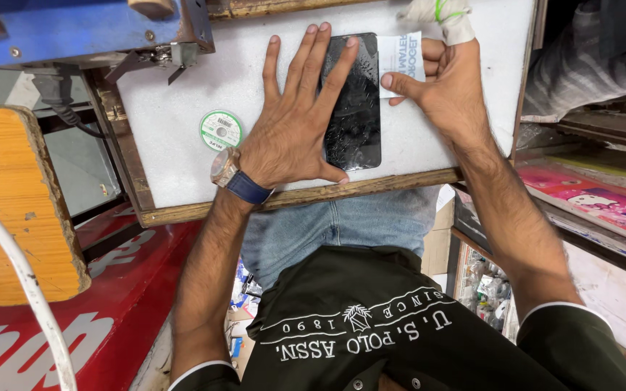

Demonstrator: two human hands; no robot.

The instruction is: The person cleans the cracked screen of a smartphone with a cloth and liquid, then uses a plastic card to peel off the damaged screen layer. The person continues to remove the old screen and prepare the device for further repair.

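A black smartphone (359,108) lies face up on a white work mat (182,145), its glass wet or speckled. My left hand (295,119) is spread flat, pressing on the phone's left side, and a watch with a blue strap sits on that wrist. My right hand (447,87) pinches a small white paper tab (402,54) at the phone's upper right corner between thumb and fingers; one finger is wrapped in a white bandage with a green band.
A round green-rimmed spool (220,130) lies on the mat left of my hand. A blue metal fixture (81,29) stands at the back left. An orange wooden block (16,203) and a red board (117,289) are at the left, shelves of packets at the right.
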